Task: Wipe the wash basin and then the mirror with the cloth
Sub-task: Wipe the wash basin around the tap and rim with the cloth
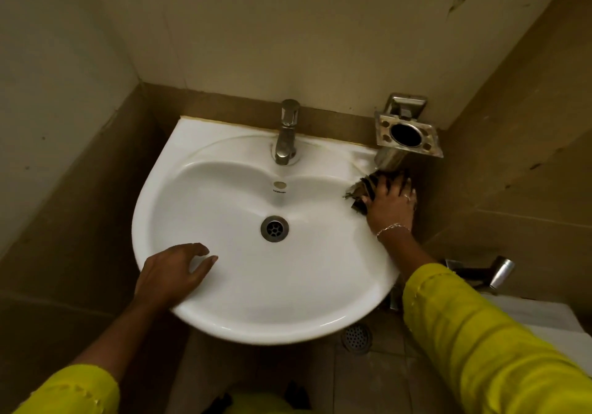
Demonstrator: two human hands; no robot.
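So the cloth [363, 189] is pinned under the spread fingers of the right hand [390, 203] at the right rim of the wash basin [288, 288], mid-right of frame, with the bowl left of it, while the left hand [174, 272] is rested slack and empty on the lower-left rim.

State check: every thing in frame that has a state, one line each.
tap: off, no water running
drain: open, no plug
wash basin: no standing water
cloth: bunched, pressed on the basin's right rim
right hand: fingers spread, pressing the cloth
left hand: relaxed at the near-left rim, holding nothing
toothbrush holder: wall-mounted, no brushes in it
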